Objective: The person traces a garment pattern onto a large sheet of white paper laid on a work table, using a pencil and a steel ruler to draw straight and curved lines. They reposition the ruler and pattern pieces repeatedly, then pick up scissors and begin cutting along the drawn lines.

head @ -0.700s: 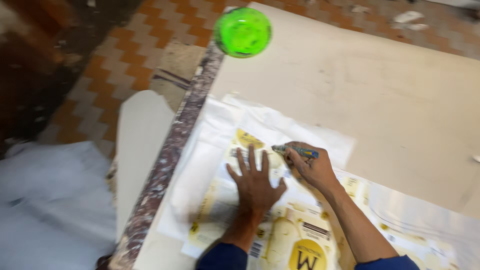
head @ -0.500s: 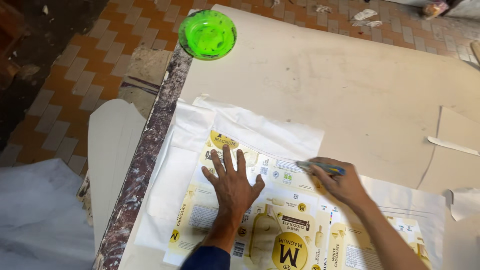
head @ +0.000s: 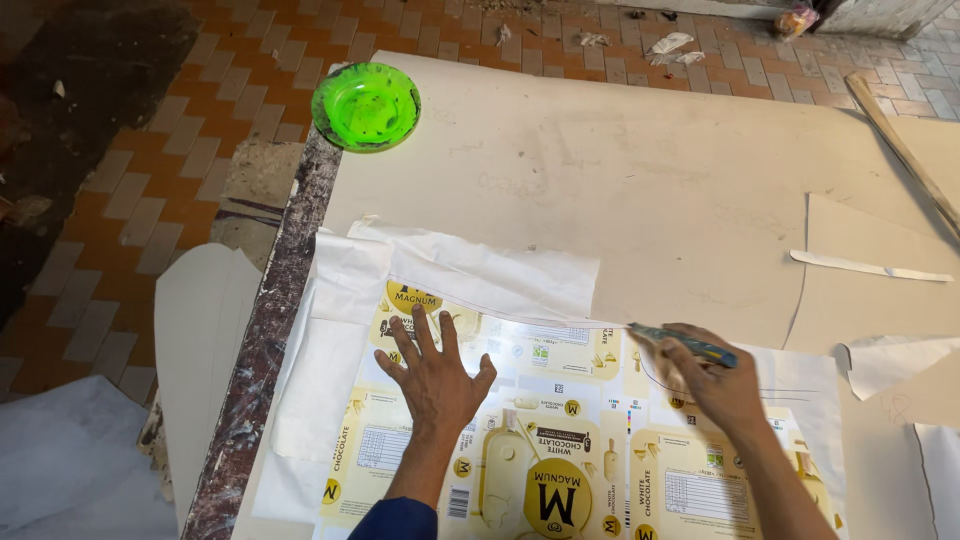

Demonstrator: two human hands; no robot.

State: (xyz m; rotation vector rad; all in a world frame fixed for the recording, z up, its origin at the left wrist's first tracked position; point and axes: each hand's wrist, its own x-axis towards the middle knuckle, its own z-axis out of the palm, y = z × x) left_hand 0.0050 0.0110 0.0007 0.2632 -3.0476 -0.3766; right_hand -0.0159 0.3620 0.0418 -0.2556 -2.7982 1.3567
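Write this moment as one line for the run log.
left hand: flat on printed sheet | right hand: holds utility knife at sheet | green bowl: table corner

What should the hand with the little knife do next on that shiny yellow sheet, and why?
Probably draw the knife a little further along the sheet's top edge. The right hand holds its tip right at the edge of the printed sheet, where a thin line runs beneath the white paper, and the left hand lies flat, pinning the sheet down.
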